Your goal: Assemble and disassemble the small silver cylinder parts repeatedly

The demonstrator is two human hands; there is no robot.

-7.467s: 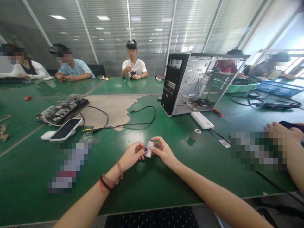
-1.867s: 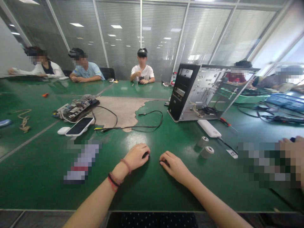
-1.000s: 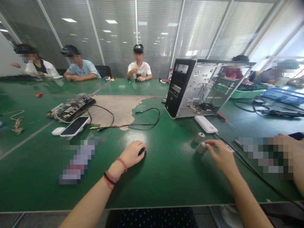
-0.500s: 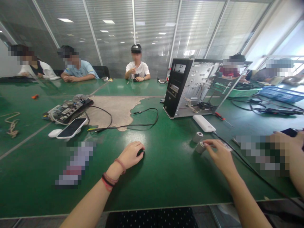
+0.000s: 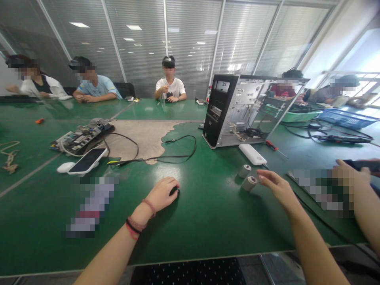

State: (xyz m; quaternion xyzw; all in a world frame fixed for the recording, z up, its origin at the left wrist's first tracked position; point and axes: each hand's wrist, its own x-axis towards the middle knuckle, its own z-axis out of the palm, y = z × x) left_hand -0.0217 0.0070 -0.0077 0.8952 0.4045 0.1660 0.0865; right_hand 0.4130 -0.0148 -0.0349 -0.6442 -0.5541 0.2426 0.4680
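My left hand (image 5: 163, 193) rests on the green table with its fingers curled round a small dark thing (image 5: 174, 190), mostly hidden, whose kind I cannot make out. To the right, my right hand (image 5: 276, 188) hovers just beside two small grey cylinders. Its thumb and forefinger are apart with nothing between them. The nearer cylinder (image 5: 249, 184) stands upright with a dark marking on its top, a short gap from my fingertips. Close behind it stands the other cylinder (image 5: 245, 171), similar in look.
An open computer case (image 5: 221, 113) stands behind the cylinders, with a white power bank (image 5: 252, 154) and a red screwdriver (image 5: 272, 146) before it. Left lie a phone (image 5: 89, 161), a circuit board assembly (image 5: 81, 137) and a black cable (image 5: 178, 157). Another person's hand (image 5: 353, 174) is at right.
My right hand has let go of the nearer cylinder and drawn back slightly to the right, leaving it standing. The left hand stays in place. The view has shifted a little.
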